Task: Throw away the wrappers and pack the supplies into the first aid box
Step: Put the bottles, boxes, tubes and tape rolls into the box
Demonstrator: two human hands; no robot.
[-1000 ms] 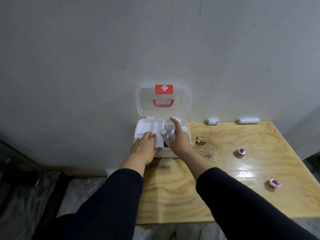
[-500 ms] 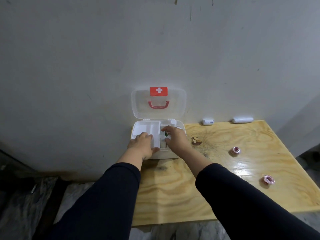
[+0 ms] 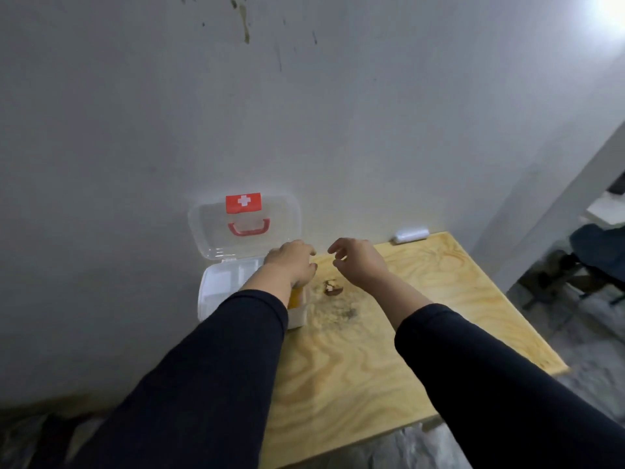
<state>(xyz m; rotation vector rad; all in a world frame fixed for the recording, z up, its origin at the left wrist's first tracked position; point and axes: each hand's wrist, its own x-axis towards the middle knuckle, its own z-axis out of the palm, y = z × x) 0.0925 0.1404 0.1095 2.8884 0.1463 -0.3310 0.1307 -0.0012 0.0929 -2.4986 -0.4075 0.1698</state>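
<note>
Now first aid box [image 3: 220, 289] sits open at tabletop [image 3: 372, 350] left edge, lid against wall. Left hand [image 3: 291, 262] over box, grip curled, contents unclear. Right hand [image 3: 358, 262] hovers beside, grip spread, empty.

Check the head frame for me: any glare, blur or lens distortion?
Head view: blown-out light glare in the top right corner; glossy sheen on the wooden table; wide-angle bending at the edges; right-side background smeared; both hands, left hand and right hand, slightly soft; first aid box dim but readable.
</note>
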